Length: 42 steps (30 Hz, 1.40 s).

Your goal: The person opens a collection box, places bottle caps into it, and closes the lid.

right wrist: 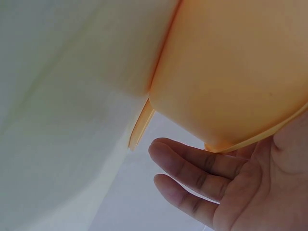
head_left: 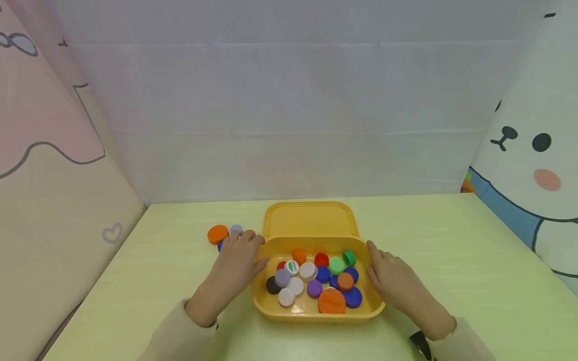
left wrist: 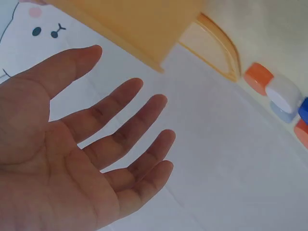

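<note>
A yellow lidded box (head_left: 318, 318) full of coloured bottle caps (head_left: 314, 288) stands before me, its lid (head_left: 310, 220) folded back. My left hand (head_left: 237, 258) hovers at the box's left edge with relaxed, spread fingers. In the left wrist view, a gap separates this hand (left wrist: 82, 144) from the box (left wrist: 134, 29), and nothing is held. My right hand (head_left: 397, 278) holds the right rim, thumb over the inner side. In the right wrist view, two fingers of this hand (right wrist: 240, 192) extend outside the box (right wrist: 226, 72); the thumb is hidden.
Several loose caps lie on the table left of the box, including an orange cap (head_left: 218, 234) and a pale blue cap (head_left: 236, 229); my left hand partly covers the group. A pale wall sheet (head_left: 289, 125) rises behind the pale green table (head_left: 429, 225).
</note>
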Each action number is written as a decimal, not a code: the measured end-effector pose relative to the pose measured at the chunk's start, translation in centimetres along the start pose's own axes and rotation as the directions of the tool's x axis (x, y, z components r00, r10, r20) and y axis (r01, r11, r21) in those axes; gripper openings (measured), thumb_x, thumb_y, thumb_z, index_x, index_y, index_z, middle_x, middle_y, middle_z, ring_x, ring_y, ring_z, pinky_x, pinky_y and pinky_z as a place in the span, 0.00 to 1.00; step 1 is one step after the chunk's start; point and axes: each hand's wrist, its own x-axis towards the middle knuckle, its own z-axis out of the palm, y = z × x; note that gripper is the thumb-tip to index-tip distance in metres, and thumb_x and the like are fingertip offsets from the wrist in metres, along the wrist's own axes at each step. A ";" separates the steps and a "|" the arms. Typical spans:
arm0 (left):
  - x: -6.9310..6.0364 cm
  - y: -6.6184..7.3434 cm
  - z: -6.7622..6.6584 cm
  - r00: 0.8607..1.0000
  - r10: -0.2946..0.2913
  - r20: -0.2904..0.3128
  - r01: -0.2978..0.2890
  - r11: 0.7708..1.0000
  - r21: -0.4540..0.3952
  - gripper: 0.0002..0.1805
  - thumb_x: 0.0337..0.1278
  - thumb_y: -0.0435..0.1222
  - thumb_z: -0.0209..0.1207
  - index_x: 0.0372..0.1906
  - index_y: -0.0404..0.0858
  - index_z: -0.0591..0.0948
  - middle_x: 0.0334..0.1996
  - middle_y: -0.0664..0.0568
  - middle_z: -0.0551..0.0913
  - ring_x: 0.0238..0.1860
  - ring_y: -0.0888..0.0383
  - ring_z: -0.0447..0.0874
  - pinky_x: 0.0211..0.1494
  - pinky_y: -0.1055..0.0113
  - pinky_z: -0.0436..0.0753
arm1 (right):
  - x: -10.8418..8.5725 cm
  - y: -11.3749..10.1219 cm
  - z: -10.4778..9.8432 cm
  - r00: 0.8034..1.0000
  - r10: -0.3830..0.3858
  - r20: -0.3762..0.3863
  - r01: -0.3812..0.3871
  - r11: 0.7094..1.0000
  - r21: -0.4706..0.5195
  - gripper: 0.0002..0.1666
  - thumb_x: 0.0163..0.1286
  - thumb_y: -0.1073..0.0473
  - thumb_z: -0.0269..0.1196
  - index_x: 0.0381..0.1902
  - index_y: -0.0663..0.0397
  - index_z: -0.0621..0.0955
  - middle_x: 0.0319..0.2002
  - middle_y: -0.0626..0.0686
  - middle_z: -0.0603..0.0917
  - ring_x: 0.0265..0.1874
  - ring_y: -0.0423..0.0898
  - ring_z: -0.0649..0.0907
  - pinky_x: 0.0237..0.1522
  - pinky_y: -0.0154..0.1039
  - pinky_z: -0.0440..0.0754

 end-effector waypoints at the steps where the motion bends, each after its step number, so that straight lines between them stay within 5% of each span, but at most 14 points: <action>1: 0.0 -0.4 -0.1 1.000 0.001 -0.025 -0.001 1.000 0.004 0.17 0.45 0.43 0.66 0.39 0.38 0.79 0.38 0.47 0.79 0.43 0.46 0.73 0.48 0.54 0.73 | 0.0 0.0 0.0 1.000 -0.001 0.002 0.001 1.000 0.001 0.27 0.63 0.63 0.52 0.58 0.73 0.66 0.41 0.66 0.81 0.34 0.58 0.82 0.39 0.50 0.80; 8: 0.3 -3.2 0.1 0.994 -0.049 -0.101 0.050 0.999 0.007 0.15 0.42 0.40 0.67 0.36 0.36 0.79 0.33 0.45 0.79 0.38 0.42 0.75 0.40 0.51 0.75 | 0.0 0.1 -0.1 1.000 0.001 0.006 -0.001 1.000 0.008 0.27 0.64 0.63 0.52 0.58 0.73 0.66 0.43 0.67 0.80 0.36 0.59 0.82 0.40 0.51 0.79; 21: 0.4 -7.9 1.8 0.969 -0.243 0.030 0.243 0.970 0.021 0.13 0.47 0.40 0.64 0.31 0.34 0.78 0.29 0.43 0.77 0.35 0.39 0.73 0.37 0.49 0.72 | 0.0 0.0 0.0 1.000 0.003 0.002 -0.003 1.000 0.002 0.27 0.63 0.63 0.52 0.58 0.73 0.66 0.41 0.66 0.81 0.34 0.59 0.82 0.39 0.50 0.79; 31: 0.3 -8.9 2.4 0.941 -0.310 0.136 0.298 0.949 0.100 0.18 0.46 0.42 0.65 0.33 0.32 0.77 0.26 0.42 0.75 0.29 0.44 0.70 0.33 0.54 0.71 | -0.1 0.0 -0.1 1.000 0.000 -0.007 0.000 1.000 0.006 0.26 0.63 0.63 0.52 0.58 0.73 0.67 0.40 0.66 0.81 0.34 0.58 0.82 0.39 0.50 0.79; 42: 0.6 -9.4 3.2 0.935 -0.319 0.157 0.303 0.946 0.118 0.19 0.46 0.43 0.65 0.33 0.30 0.77 0.25 0.41 0.75 0.28 0.44 0.70 0.32 0.54 0.73 | -0.1 0.0 -0.2 1.000 -0.002 -0.013 0.002 1.000 0.006 0.26 0.63 0.63 0.52 0.58 0.73 0.67 0.40 0.66 0.81 0.33 0.58 0.82 0.38 0.50 0.79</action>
